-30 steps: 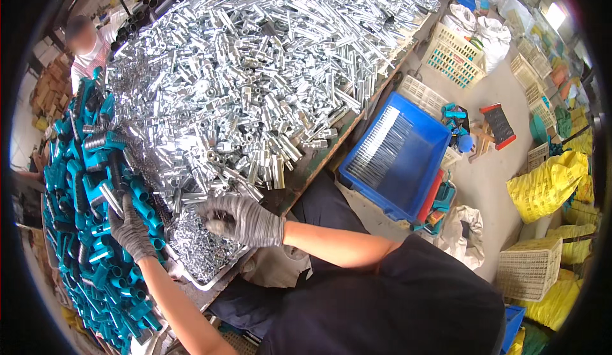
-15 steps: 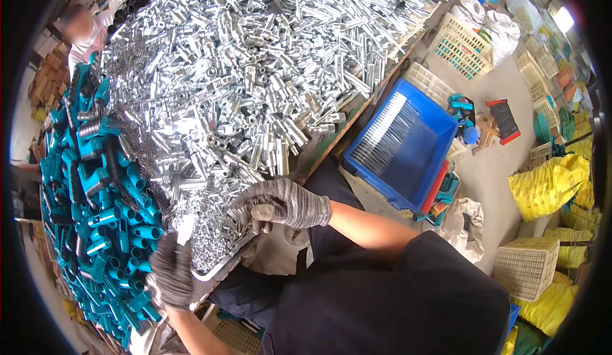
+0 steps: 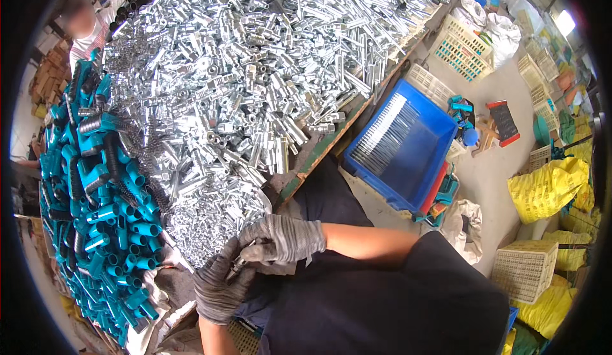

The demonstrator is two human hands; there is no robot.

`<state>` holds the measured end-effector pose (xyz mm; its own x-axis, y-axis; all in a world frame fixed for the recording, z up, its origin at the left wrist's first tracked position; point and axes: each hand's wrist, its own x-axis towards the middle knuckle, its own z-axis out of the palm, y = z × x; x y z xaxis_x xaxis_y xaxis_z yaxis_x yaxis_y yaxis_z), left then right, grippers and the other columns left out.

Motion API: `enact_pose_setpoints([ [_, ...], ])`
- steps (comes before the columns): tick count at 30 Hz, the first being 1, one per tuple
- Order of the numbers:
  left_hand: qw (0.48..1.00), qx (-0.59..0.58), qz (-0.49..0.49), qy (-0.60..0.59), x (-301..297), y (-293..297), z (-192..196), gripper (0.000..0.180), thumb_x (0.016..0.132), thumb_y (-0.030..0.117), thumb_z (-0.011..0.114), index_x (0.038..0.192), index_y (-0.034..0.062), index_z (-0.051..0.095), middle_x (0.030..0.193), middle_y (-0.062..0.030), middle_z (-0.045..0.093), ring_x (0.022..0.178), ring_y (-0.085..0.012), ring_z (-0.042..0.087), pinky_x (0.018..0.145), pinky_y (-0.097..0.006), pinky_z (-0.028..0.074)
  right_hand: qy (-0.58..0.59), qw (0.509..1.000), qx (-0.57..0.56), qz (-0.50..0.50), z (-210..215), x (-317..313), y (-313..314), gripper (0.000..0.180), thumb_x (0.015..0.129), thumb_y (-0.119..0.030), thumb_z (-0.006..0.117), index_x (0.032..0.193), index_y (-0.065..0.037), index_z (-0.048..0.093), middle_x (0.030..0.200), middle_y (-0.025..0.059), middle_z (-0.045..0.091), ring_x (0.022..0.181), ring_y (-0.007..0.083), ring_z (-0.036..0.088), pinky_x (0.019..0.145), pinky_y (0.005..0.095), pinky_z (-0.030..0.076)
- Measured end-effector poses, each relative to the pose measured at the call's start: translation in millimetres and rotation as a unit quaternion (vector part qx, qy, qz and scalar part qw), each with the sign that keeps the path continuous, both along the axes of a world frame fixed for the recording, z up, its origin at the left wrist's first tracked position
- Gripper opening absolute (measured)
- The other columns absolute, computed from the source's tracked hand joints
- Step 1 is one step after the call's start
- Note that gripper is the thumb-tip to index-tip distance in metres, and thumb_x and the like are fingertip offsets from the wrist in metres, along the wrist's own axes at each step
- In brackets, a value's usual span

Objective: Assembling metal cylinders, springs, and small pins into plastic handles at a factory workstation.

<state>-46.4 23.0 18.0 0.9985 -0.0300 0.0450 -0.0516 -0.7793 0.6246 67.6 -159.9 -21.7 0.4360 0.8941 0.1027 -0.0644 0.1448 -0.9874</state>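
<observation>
Both my hands wear grey striped knit gloves and meet at the near edge of the metal heap. My left hand (image 3: 220, 290) is closed around a small dark metal fitting (image 3: 236, 267), most of which the fingers hide. At the fitting's upper end, my right hand (image 3: 284, 239) is closed in a pinch; what lies between its fingertips is too small to make out. Just beyond the hands lies a pile of tiny shiny metal parts (image 3: 204, 230). Larger silver fittings (image 3: 274, 100) are heaped behind it.
Teal plastic housings (image 3: 105, 227) with black grips are piled at left. A blue tray (image 3: 424, 157) of thin metal rods stands right of the table's green edge (image 3: 319, 157). Cream crates (image 3: 526, 269) and yellow sacks (image 3: 551, 186) lie farther right. Another person (image 3: 83, 29) is at far left.
My left hand has moved right, away from the teal housings, and has come against my right hand. My right hand has shifted slightly down toward me.
</observation>
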Motion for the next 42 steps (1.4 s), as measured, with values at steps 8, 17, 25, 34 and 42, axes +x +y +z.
enact_pose_setpoints([
  [8,0.839,-0.441,0.319,-0.010,-0.5,15.5,-40.8,0.025,0.087,0.030,0.067,0.079,0.0087,0.057,0.059,0.0049,0.048,0.048,-0.0029,0.041,0.042,-0.020,0.029,0.301,0.937,-0.079,0.160,-84.7,89.4,-135.4,0.040,0.082,-0.029,0.066,0.114,-0.005,0.063,0.098,0.0067,0.068,0.065,0.0092,0.057,0.058,0.0209,0.046],
  [17,0.834,-0.465,0.296,-0.024,5.5,22.4,-56.2,0.033,0.087,0.041,0.066,0.081,0.0098,0.055,0.050,0.0047,0.044,0.036,-0.0041,0.035,0.033,-0.021,0.024,-0.261,0.658,-0.532,-0.464,-300.0,111.1,-261.9,0.014,0.077,-0.020,0.060,0.081,-0.010,0.069,0.084,0.0168,0.065,0.078,0.0347,0.062,0.070,0.0392,0.049],
  [25,0.807,-0.480,0.341,-0.038,-9.7,24.3,-51.7,0.031,0.088,0.034,0.063,0.091,0.0041,0.056,0.062,0.0017,0.050,0.051,-0.0058,0.044,0.044,-0.021,0.034,-0.258,0.625,-0.628,-0.386,-314.1,124.8,-245.4,0.020,0.077,-0.023,0.060,0.088,-0.010,0.071,0.096,0.0177,0.066,0.088,0.0355,0.062,0.080,0.0410,0.050],
  [34,0.855,-0.439,0.276,0.016,-0.2,25.1,-61.3,0.050,0.089,0.038,0.062,0.119,-0.0022,0.057,0.107,-0.0113,0.064,0.101,-0.0168,0.056,0.088,-0.032,0.046,-0.444,0.761,-0.412,-0.232,79.5,35.1,52.9,0.041,0.087,-0.028,0.054,0.122,-0.006,0.058,0.120,0.0186,0.060,0.105,0.0355,0.059,0.090,0.0434,0.047],
  [42,0.879,-0.402,0.255,0.024,-3.0,28.3,-52.5,0.046,0.091,0.037,0.061,0.117,-0.0012,0.059,0.106,-0.0108,0.065,0.101,-0.0162,0.056,0.090,-0.032,0.045,-0.566,0.687,-0.328,-0.317,-50.4,111.8,-68.8,0.041,0.088,-0.028,0.053,0.121,-0.004,0.059,0.119,0.0175,0.061,0.105,0.0339,0.061,0.090,0.0422,0.047],
])
